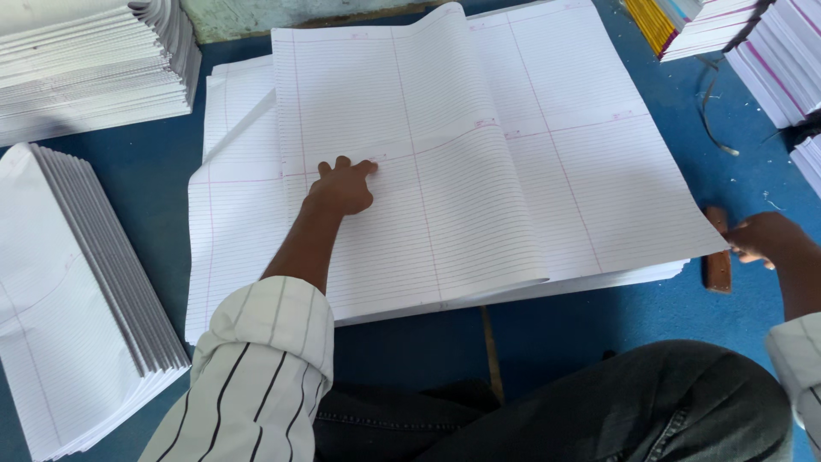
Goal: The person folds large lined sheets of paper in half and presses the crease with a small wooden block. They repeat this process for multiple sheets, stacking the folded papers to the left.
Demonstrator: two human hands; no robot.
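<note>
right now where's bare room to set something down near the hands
Bare blue surface lies between the ruled sheets and the knee, left of the wooden block by the right hand. Left of the left hand, folded stacks crowd in.

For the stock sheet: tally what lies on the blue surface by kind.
Paper stacks: 6 (ruled sheets under the left hand, folded stack, far-left stack, three stacks at right)
Wooden block: 1, by the right hand
Total: 7
</note>
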